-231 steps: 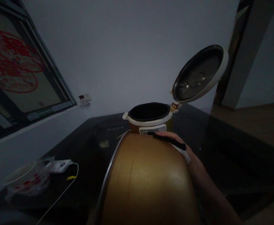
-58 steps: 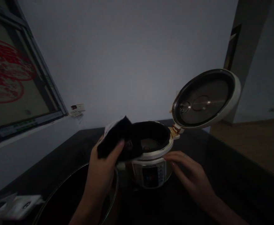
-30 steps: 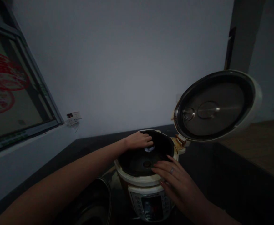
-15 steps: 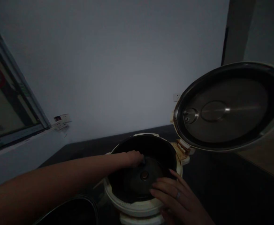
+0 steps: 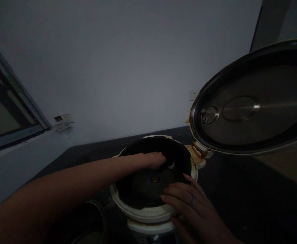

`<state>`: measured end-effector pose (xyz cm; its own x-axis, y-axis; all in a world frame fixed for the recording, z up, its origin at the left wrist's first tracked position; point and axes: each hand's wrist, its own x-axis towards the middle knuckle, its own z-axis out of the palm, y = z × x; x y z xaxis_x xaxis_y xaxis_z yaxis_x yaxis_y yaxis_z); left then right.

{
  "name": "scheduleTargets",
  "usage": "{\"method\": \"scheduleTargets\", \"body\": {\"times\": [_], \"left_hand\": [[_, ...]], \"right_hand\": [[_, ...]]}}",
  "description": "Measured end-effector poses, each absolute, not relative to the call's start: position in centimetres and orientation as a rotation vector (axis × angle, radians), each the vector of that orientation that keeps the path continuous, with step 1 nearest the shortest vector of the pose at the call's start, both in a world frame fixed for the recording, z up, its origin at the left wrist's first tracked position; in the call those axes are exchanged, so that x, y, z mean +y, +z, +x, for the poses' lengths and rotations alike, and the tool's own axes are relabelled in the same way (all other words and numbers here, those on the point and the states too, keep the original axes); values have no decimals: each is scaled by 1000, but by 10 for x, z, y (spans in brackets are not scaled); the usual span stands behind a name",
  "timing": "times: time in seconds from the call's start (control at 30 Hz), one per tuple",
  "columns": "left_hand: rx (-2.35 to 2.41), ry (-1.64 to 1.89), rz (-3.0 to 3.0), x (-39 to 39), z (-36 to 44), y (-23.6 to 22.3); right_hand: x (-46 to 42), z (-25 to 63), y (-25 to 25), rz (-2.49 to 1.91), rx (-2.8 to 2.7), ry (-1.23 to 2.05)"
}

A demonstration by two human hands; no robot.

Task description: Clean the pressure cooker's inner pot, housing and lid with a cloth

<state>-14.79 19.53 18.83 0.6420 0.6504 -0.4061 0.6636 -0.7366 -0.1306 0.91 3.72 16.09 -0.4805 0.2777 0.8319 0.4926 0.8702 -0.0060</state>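
A white rice cooker (image 5: pixel 140 212) stands in front of me with its lid (image 5: pixel 250 108) hinged up to the right. My left hand (image 5: pixel 155 160) reaches down into the dark empty cavity, fingers closed on a small cloth (image 5: pixel 171 165) pressed against the far inner wall. A round brown sensor (image 5: pixel 154 178) sits at the cavity's centre. My right hand (image 5: pixel 191 210), with a ring on one finger, rests flat on the cooker's near right rim, fingers spread.
The cooker sits on a dark countertop (image 5: pixel 240 193). The removed inner pot (image 5: pixel 90 220) shows dimly at the lower left. A window frame (image 5: pixel 8 112) and wall sockets (image 5: pixel 63 121) are on the left; a plain wall stands behind.
My left hand has slid the cloth to the right along the cooker's far inner wall. The view has moved closer, so the lid looks larger. My right hand stays on the rim.
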Motion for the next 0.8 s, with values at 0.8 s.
{"method": "scheduleTargets", "body": {"times": [0.8], "left_hand": [[1374,-1067,2499,124,-177,216]], "right_hand": [[30,9,154,-645,-2150,-108]]}}
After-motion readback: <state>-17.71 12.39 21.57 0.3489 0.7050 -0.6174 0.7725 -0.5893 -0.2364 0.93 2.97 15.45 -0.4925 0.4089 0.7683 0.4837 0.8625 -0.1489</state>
